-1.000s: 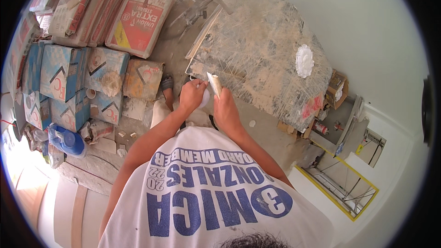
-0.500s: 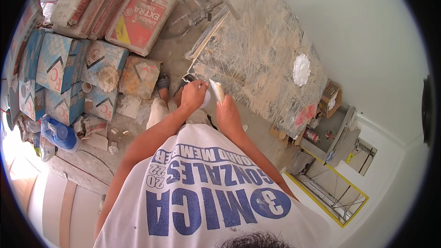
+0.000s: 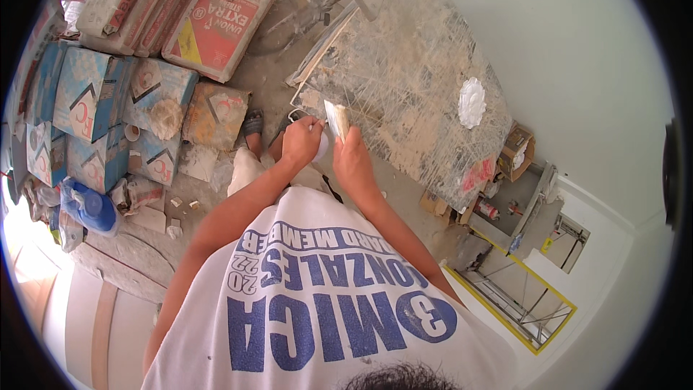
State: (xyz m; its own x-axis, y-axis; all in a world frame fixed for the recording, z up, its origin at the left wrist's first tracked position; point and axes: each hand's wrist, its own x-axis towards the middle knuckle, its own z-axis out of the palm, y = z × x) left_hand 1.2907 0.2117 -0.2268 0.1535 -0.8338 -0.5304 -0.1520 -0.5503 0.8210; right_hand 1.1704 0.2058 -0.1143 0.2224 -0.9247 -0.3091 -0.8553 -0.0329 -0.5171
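My right hand (image 3: 353, 164) is closed around the lower end of a flat, narrow tool (image 3: 336, 120), white on one face and tan along its edge; its exact kind I cannot make out. Just to the left, my left hand (image 3: 300, 143) has its fingers pinched together close to the tool. Whatever sits in that pinch is too small to name. A round white thing (image 3: 321, 150) shows partly behind the left hand. Beyond both hands lies a scratched, dust-covered board (image 3: 404, 65), with a white scalloped ornament (image 3: 472, 103) on it.
Blue boxes (image 3: 79, 94) and red-and-grey sacks (image 3: 216, 22) are stacked at left. A dusty brown box (image 3: 216, 115) stands near my sandalled foot (image 3: 253, 123). Lower left is a blue container (image 3: 94, 206). An open cardboard box (image 3: 518, 150) and a grey bin (image 3: 505, 209) stand at right.
My right hand and the flat tool have shifted slightly up and left, and the tool shows more of its white face. The left hand has moved up a little, still pinched.
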